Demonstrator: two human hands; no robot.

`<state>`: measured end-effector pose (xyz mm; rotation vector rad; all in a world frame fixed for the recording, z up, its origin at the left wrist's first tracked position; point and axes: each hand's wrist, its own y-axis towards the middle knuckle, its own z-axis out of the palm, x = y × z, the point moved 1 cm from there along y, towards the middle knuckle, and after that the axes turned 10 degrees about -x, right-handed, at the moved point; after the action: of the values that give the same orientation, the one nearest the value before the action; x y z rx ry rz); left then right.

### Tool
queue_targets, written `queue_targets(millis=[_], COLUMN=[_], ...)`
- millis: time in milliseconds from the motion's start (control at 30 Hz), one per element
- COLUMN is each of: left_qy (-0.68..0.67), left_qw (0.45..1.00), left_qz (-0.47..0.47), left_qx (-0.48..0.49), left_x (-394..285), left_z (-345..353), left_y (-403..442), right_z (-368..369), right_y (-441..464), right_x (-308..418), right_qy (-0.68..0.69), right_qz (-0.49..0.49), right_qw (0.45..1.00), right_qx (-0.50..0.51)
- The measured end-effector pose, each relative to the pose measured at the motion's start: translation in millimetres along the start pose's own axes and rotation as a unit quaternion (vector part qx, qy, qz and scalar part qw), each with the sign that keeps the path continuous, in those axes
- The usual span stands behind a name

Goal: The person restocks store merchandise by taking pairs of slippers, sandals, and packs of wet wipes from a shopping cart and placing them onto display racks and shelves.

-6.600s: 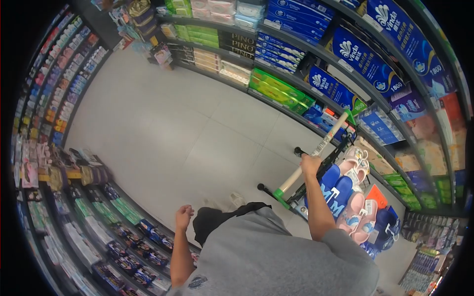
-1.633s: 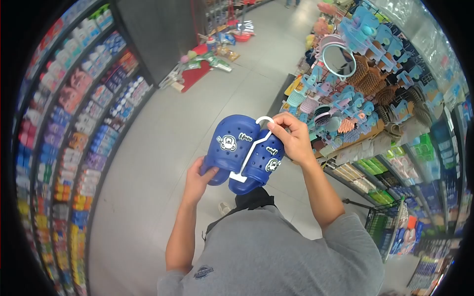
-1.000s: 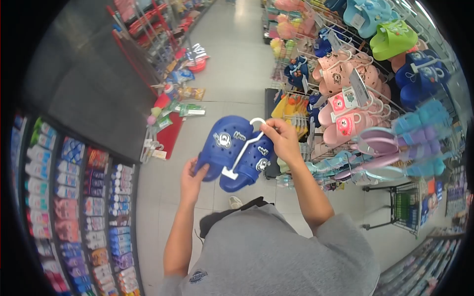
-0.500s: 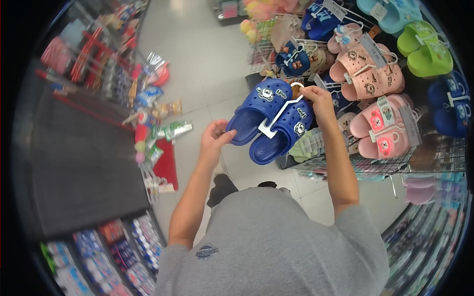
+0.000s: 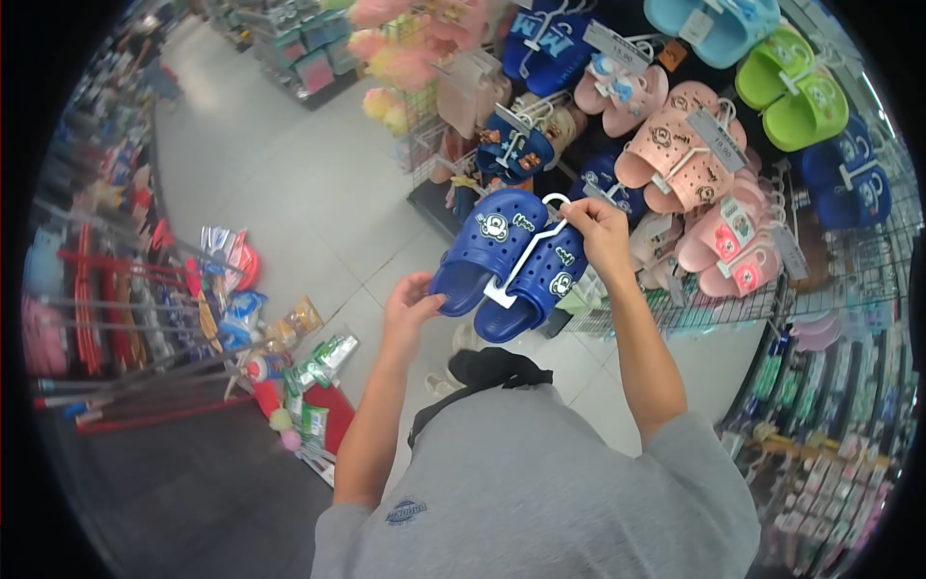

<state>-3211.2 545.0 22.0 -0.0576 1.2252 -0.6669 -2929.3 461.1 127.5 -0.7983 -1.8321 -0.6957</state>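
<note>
A pair of blue clogs (image 5: 494, 253) with white cartoon charms hangs on a white plastic hanger (image 5: 527, 259) in front of my body. My right hand (image 5: 596, 228) pinches the hanger at its hook, at the clogs' upper right. At the heel of the left clog is my left hand (image 5: 412, 307), its thumb and fingers closed on the edge. Just beyond the clogs, the rack holds peach clogs (image 5: 666, 159), pink clogs (image 5: 728, 241), green clogs (image 5: 793, 87) and a dark blue pair with brown charms (image 5: 514, 150).
Light blue clogs (image 5: 714, 24) hang at the top right, with more blue clogs (image 5: 849, 179) at the right edge. Packets and a red mat (image 5: 331, 413) lie on the floor at left, beside a dark grey surface (image 5: 193, 492). Shelves of small goods stand at lower right.
The view has turned from the shelf aisle toward the clog rack, which now fills the upper right. My right hand has left the cart handle; both hands have kept hold of the blue clogs since.
</note>
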Motion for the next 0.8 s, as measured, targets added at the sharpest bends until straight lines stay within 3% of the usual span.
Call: queue_targets(millis=[467, 633, 800], left_qy=[0.072, 0.104, 0.214], left_qw=[0.986, 0.972, 0.904], left_qz=[-0.119, -0.161, -0.202], left_qx=[0.087, 0.134, 0.31], left_x=[-23.1, -8.8, 10.4], left_z=[10.7, 31.1, 68.4], left_y=[161.4, 194.1, 211.9], right_z=[33.7, 19.4, -13.0], right_y=[49.9, 40.2, 9.4], right_x=[-86.5, -93.2, -111.1], right_qy=[0.058, 0.012, -0.045], right_qz=[0.132, 0.152, 0.159], right_qw=[0.981, 0.968, 0.946], right_qx=[-0.132, -0.2, -0.281])
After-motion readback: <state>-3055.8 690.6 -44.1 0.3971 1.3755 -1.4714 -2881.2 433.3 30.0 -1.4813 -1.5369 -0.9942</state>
